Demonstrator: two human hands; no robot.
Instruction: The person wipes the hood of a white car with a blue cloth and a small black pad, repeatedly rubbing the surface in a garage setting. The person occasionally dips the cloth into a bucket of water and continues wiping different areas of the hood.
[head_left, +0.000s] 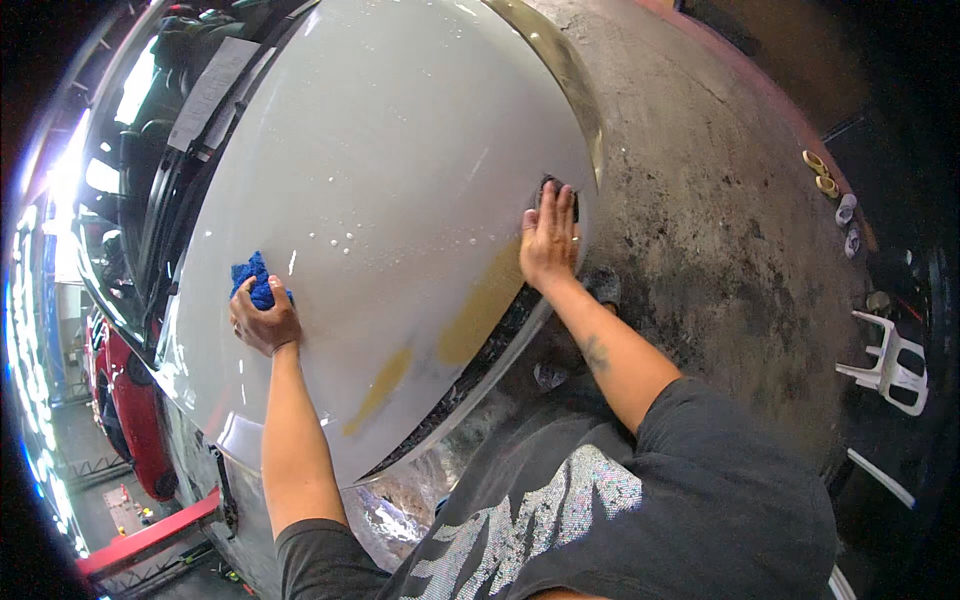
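A car hood in pale grey, dotted with water drops, spreads before me. My left hand grips a bunched blue cloth on the hood's windshield side. Near the hood's front edge, my right hand lies almost flat with fingers stretched, pressing a dark pad that is mostly hidden under the fingers. A large tan patch shows in the paint just below my right hand, and a smaller tan patch lies between my two arms.
The windshield, with a sheet of paper behind the wiper area, is at left. A red car and a red beam stand at lower left. On the concrete floor to the right are shoes and a white plastic chair.
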